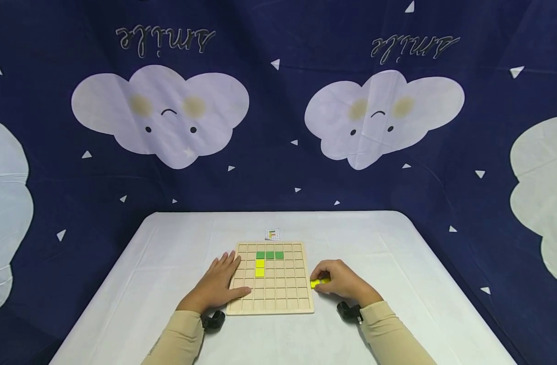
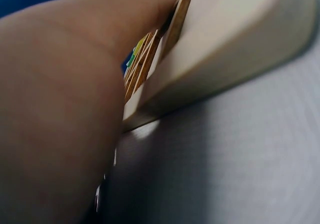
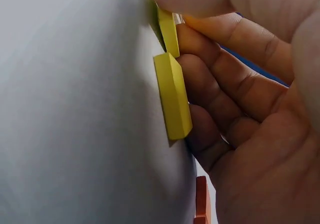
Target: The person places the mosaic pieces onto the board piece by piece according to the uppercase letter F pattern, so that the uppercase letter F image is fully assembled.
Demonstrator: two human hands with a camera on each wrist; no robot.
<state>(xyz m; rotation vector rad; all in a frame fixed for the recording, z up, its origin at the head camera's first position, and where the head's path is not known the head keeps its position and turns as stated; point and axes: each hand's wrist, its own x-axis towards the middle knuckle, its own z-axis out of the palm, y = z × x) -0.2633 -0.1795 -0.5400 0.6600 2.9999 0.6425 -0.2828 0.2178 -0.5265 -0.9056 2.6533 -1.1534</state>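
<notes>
Wooden grid board [image 1: 289, 292]: flat on the white tablecloth [image 1: 269, 339]; the clock is read from its centre, 12 at the far edge.
Green tiles [image 1: 270, 255]: three in a row, set in cells from 11 to just past 12 o'clock.
Yellow column tiles [image 1: 259, 268]: two, at 10 o'clock, running nearward from the row's left end.
Left hand [image 1: 219, 281]: at 9 o'clock, fingers apart, laid over the board's edge, thumb on the grid.
Right hand [image 1: 340, 279]: at 3 o'clock, just off the board, thumb and fingers clamped on a pinched yellow tile [image 3: 171, 34].
Loose yellow tile [image 3: 175, 99]: by that hand's fingers, nearly end to end with the pinched one; touching or not, I cannot tell.
Red tiles [image 3: 201, 196]: at 5 o'clock in the right wrist view.
Pattern card [image 1: 272, 234]: at 12 o'clock beyond the board; coloured squares, any lettering too small.
Navy backdrop [image 1: 274, 111]: "smile" [image 1: 166, 39] upside down, at 11 and 1 o'clock.
</notes>
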